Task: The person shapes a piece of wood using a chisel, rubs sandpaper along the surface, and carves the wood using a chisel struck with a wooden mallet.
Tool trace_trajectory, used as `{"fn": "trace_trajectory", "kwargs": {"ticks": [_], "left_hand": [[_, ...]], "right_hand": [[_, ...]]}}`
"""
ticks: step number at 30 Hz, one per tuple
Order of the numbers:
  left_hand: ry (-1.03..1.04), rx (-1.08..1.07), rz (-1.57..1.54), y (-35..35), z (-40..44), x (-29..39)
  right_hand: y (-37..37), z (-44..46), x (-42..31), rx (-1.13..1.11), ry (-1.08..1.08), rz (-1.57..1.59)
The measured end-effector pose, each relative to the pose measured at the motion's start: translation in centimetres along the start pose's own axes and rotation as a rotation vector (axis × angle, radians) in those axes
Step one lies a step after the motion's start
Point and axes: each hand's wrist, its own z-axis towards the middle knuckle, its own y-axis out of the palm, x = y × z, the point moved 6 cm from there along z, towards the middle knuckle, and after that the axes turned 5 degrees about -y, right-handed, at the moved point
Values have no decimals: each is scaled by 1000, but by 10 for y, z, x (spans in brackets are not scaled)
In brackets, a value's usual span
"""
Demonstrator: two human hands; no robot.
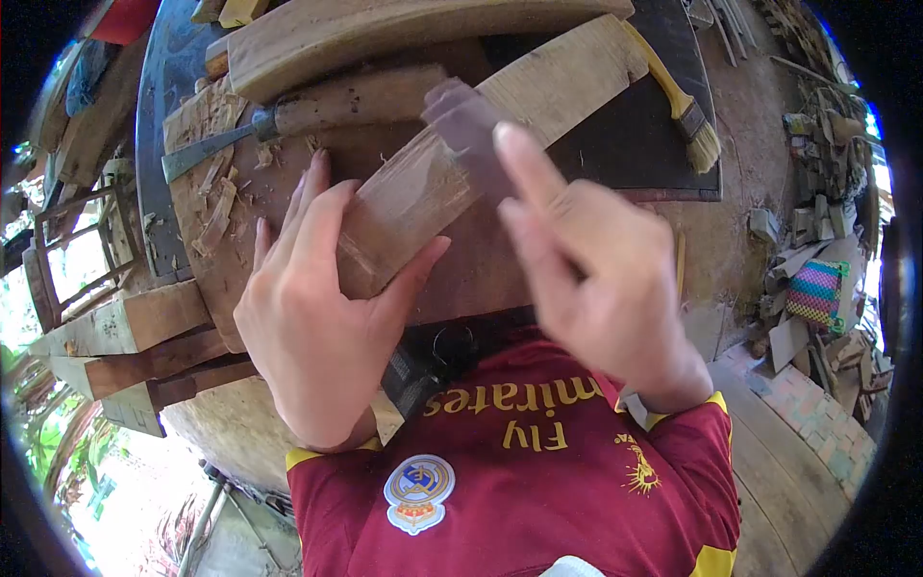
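A pale wooden block (pixel 409 197) lies slantwise on the brown work surface in front of me. My left hand (pixel 312 298) grips its near end, thumb on one side and fingers on the other. My right hand (pixel 611 274), blurred by motion, pinches a mauve-brown piece of sandpaper (pixel 469 135) over the block's upper face, index finger stretched along it. Above my left hand lies a chisel (pixel 351 101) with a wooden handle, its metal blade pointing left. Beyond the block's far end rests a paintbrush (pixel 687 111) with a yellow handle and pale bristles.
A long curved timber (pixel 413 40) lies along the back. Wood shavings (pixel 219 216) are scattered at the left of the work surface. Thick boards (pixel 135 322) are stacked at lower left. On the right, a colourful woven bag (pixel 815 291) sits among wood scraps on the ground.
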Motion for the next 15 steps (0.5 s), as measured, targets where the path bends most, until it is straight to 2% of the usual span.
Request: {"fn": "trace_trajectory", "kwargs": {"ticks": [3,4,6,7,10,13,15], "left_hand": [[-3,-19,-33,0,1,0],[12,-10,-37,-1,2,1],[71,47,-28,0,0,1],[76,31,-38,1,0,-1],[74,2,-43,2,0,-3],[74,26,-12,1,1,0],[100,42,-2,1,0,1]], "right_hand": [[18,-14,-29,-374,-48,118],[14,-9,-22,-337,-76,96],[6,0,-1,-66,-83,38],[1,4,3,-55,15,6],[19,-11,-29,-363,-48,137],[-4,8,5,-10,67,37],[9,-3,-7,-28,60,63]]}}
